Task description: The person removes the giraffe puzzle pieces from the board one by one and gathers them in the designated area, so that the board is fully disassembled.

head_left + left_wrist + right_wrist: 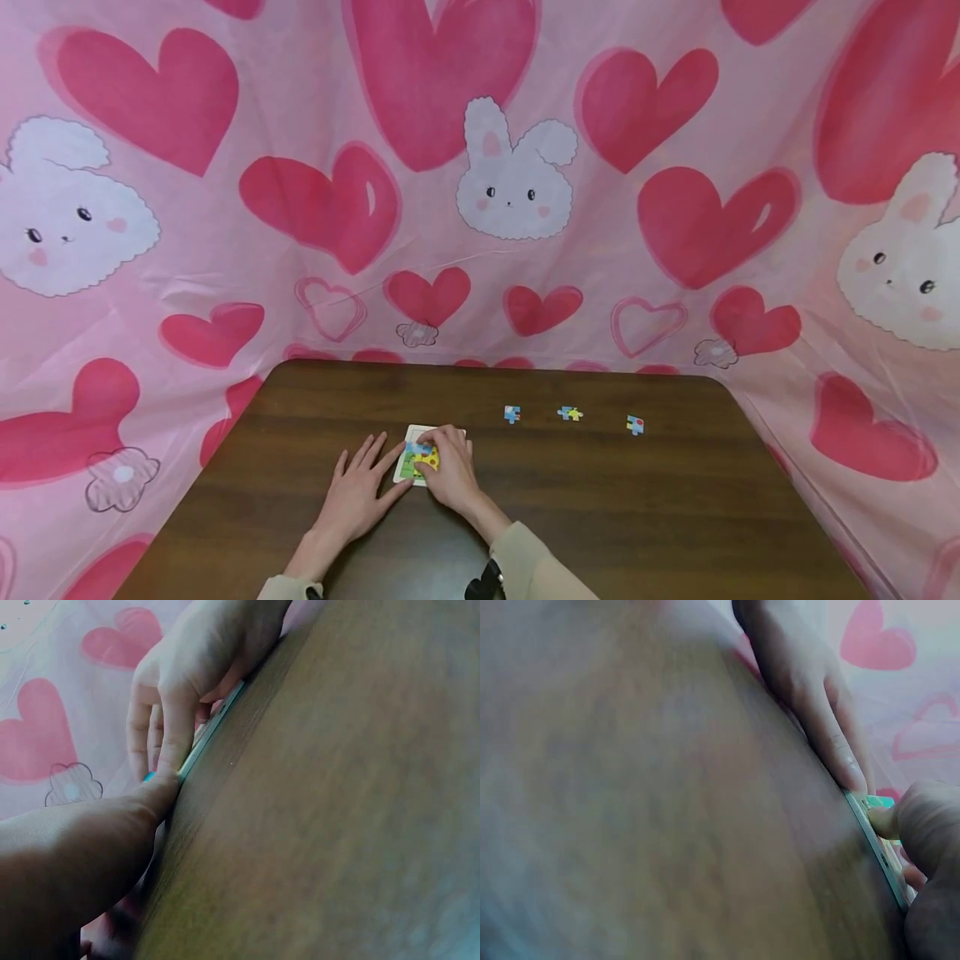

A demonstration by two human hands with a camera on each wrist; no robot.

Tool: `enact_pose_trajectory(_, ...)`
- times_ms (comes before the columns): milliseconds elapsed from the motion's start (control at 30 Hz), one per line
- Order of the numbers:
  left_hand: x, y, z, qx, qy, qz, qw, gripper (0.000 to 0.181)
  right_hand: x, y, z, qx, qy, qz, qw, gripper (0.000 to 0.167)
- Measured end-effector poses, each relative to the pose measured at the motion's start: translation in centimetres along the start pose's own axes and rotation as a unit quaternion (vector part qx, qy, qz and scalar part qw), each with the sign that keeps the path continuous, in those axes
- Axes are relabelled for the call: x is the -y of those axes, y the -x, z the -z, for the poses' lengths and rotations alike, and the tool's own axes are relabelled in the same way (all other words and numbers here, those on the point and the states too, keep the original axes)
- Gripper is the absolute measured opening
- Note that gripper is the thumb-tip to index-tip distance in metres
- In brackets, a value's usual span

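A small jigsaw puzzle in a pale frame [399, 477] lies on the brown table, its picture in green, blue and yellow. My left hand [354, 497] lies to its left with fingers spread; thumb and index finger touch the frame's edge. My right hand [452, 473] is over the puzzle with bent fingers, thumb and fingertips pinching a puzzle piece [880, 801] that stands slightly up from the frame in the right wrist view. Much of that piece is hidden by the fingers. In the left wrist view, the left thumb [161, 793] presses at the frame's thin edge.
Three loose puzzle pieces lie farther back to the right: a blue one [512, 414], a blue and yellow one [571, 413] and a blue one with a red spot [635, 425]. A pink cloth [525, 258] with hearts and rabbits hangs around the table [637, 517].
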State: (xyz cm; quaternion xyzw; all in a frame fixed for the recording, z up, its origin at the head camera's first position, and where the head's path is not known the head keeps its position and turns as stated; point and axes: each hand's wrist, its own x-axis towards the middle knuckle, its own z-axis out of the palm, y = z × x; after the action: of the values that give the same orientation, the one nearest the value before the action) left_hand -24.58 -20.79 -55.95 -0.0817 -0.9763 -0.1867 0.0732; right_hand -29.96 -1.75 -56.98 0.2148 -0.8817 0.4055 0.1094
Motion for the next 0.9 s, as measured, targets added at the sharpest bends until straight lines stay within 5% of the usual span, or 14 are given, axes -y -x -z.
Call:
enact_pose_trajectory(200,0.07,0.00,-0.05,-0.011,0.000,-0.006,0.9999,0.066,-0.18,0.18,0.03,-0.030,-0.011,0.030,0.9990,0.032)
enact_pose_trajectory(500,0.13,0.13,-0.03,-0.002,0.001,-0.003,1.0000,0.067,-0.28,0.27,0.07,0.004,-0.001,0.006,1.0000,0.035)
enact_pose_trajectory(900,0.33,0.22,-0.25,-0.008,0.022,-0.007,0.9997,0.065,-0.35,0.42,0.47,-0.018,-0.042,0.005,0.9990,0.024)
